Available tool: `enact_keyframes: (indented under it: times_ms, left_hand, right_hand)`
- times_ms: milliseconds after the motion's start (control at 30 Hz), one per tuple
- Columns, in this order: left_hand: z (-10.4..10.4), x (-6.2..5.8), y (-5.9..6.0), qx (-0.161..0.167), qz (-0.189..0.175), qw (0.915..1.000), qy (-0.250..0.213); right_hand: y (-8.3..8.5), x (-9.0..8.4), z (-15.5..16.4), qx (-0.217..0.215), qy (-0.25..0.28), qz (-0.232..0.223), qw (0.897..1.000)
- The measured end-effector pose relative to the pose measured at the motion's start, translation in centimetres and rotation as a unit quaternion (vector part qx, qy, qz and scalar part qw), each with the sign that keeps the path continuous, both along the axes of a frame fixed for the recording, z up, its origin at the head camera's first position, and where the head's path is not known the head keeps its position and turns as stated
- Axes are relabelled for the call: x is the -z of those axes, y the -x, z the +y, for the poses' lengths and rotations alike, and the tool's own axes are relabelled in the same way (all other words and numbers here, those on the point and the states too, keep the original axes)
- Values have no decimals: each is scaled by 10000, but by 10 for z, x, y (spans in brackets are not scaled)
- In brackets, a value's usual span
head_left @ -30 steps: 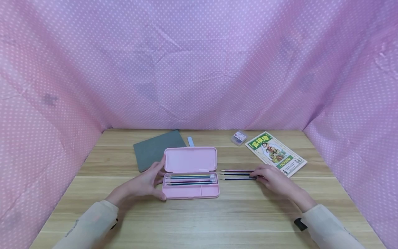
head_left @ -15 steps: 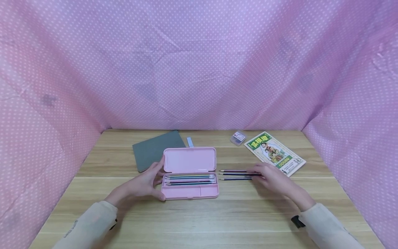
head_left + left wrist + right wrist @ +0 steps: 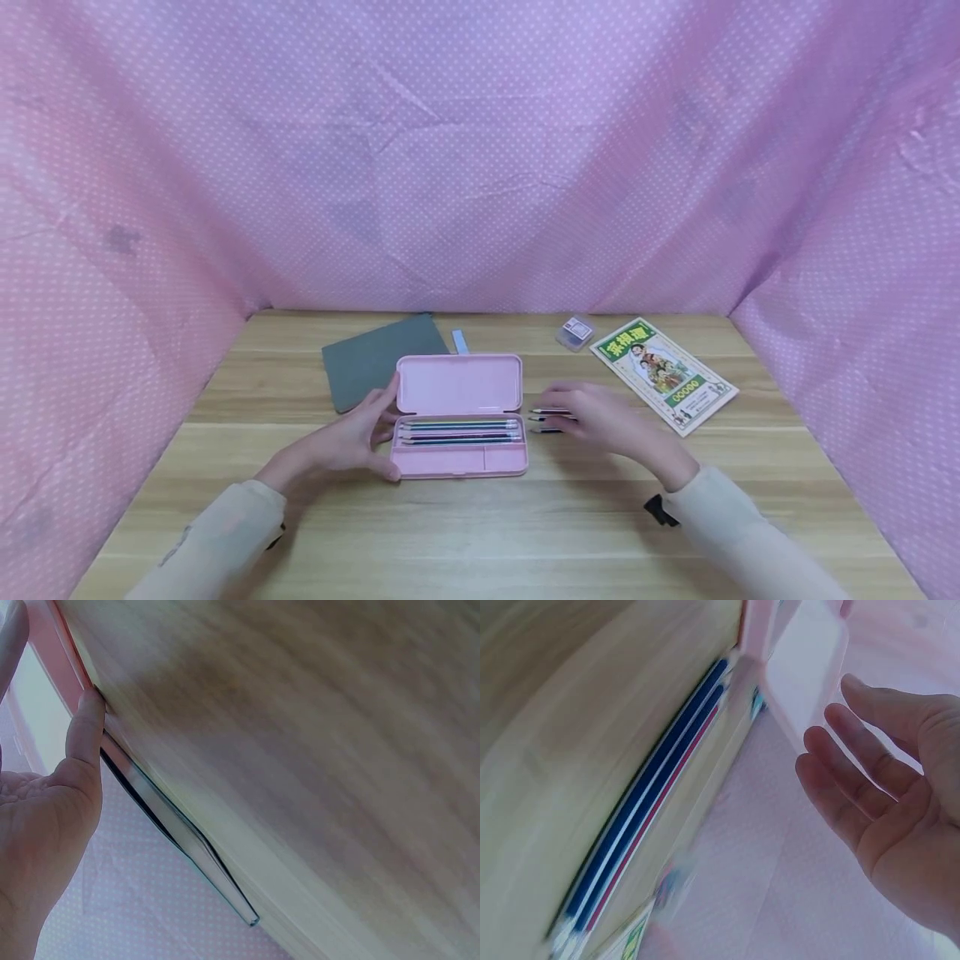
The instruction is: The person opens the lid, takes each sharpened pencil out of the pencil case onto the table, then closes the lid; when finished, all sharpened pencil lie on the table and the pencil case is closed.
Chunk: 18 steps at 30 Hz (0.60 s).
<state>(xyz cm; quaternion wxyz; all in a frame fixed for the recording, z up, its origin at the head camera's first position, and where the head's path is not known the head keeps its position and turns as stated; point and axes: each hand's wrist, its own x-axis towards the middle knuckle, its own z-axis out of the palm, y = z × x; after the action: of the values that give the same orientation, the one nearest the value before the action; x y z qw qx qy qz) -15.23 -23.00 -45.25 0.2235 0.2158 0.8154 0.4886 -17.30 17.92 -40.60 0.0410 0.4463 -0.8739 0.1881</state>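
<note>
A pink pencil case [image 3: 438,462] lies with its lid [image 3: 459,385] raised. Several pencils [image 3: 459,427] lie in its long back compartment, and the two front compartments hold nothing. My left hand [image 3: 352,437] holds the case's left end, the thumb at the front corner and a finger along the lid's side. To the right of the case lie three loose pencils [image 3: 649,802], dark blue and red striped, points toward it. My right hand [image 3: 900,802] hovers over them with loosely bent fingers, grasping nothing; in the head view it hides most of their length.
Behind the case are a dark green notebook [image 3: 375,350] and a small pale blue strip [image 3: 460,342]. A small clear box [image 3: 576,332] sits at the back, left of a green and cream booklet [image 3: 663,375]. Pink dotted cloth [image 3: 480,167] encloses the wooden table.
My right hand has slid left along the loose pencils, from near their right part to close to their points. The left hand and the case have stayed put.
</note>
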Motion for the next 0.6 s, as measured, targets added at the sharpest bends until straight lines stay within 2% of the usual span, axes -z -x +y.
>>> enact_keyframes:
  times_ms: [167,333,600]
  left_hand:
    - [4,-1,1,-5,54,10000,47]
    - [6,-5,3,-111,-24,9998,160]
    - [2,-4,1,-113,-114,9997,197]
  right_hand:
    - [4,-1,-22,-322,1,-366,9988]
    - [8,3,-38,-477,-151,-542,9973]
    - [6,10,-62,-355,-492,-848,9945]
